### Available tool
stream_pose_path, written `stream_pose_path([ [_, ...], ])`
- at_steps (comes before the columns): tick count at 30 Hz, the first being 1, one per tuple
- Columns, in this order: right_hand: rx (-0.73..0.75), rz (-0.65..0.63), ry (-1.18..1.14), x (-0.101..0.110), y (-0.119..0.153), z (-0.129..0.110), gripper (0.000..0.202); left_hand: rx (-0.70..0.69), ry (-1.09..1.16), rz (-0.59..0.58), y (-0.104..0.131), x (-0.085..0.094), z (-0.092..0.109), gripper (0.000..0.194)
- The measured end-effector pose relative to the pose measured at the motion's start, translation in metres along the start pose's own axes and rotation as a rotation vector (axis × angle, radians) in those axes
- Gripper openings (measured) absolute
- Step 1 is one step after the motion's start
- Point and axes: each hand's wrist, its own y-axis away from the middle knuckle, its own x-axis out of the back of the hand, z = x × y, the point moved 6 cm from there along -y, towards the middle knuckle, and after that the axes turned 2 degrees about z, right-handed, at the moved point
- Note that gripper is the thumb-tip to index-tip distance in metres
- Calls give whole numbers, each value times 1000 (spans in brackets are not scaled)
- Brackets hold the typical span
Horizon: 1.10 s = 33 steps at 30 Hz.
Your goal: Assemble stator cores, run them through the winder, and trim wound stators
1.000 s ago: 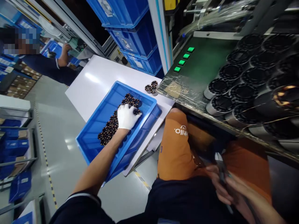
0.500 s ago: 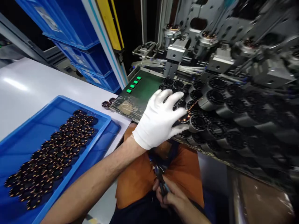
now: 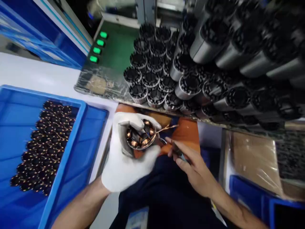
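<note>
My left hand (image 3: 128, 159), in a white glove, is wrapped round a round motor stator (image 3: 141, 135) with copper windings, held over my lap. Twisted copper wires (image 3: 168, 127) stick out from its right side. Just right of it, my bare right hand (image 3: 188, 162) grips a small hand tool (image 3: 178, 151), whose metal tip is near the wires. The tool's exact shape is blurred. Beyond both hands, many dark-topped metal cylinders (image 3: 156, 95) stand in rows on the machine table.
At the left, a blue tray (image 3: 82, 111) holds many small black and copper parts (image 3: 47, 143). The green panel (image 3: 116, 47) has green lit buttons (image 3: 97, 50). The machine table's front edge (image 3: 109, 92) runs above my lap. Lower right lies brown cardboard (image 3: 254, 159).
My left hand has come back from the rows to my lap with the stator in it. My right hand and the tool have risen beside it. The view has shifted down and closer.
</note>
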Motion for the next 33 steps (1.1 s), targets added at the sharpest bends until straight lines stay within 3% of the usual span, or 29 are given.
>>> stream_pose_path([
  [3, 197, 2, 113, -1, -5, -32, 62, -193, -169, 34, 8, 1, -2, 65],
  [6, 282, 1, 150, -7, -11, -48, 63, -283, -268, 3, 16, 4, 0, 62],
  [11, 305, -37, 146, -16, -16, -56, 65, -140, -374, -51, 26, 14, 0, 55],
  [18, 347, 15, 65, -21, -13, -48, 72, -105, -405, -71, 33, 17, -3, 64],
  [22, 386, 62, 96, -20, -17, -48, 61, -135, -422, -86, 34, 18, -4, 62],
  [25, 312, 83, 139, -17, -33, -41, 42, -148, -556, -131, 33, 16, -18, 54],
  [28, 88, 64, 69, -13, -54, -15, 31, -198, -790, -54, 31, 18, -34, 42],
  [30, -31, 28, -11, -12, -63, 3, 32, -185, -833, -1, 31, 20, -45, 42],
  [33, -121, -108, -166, -21, -69, 19, 50, -148, -694, -92, 30, 12, -56, 42],
])
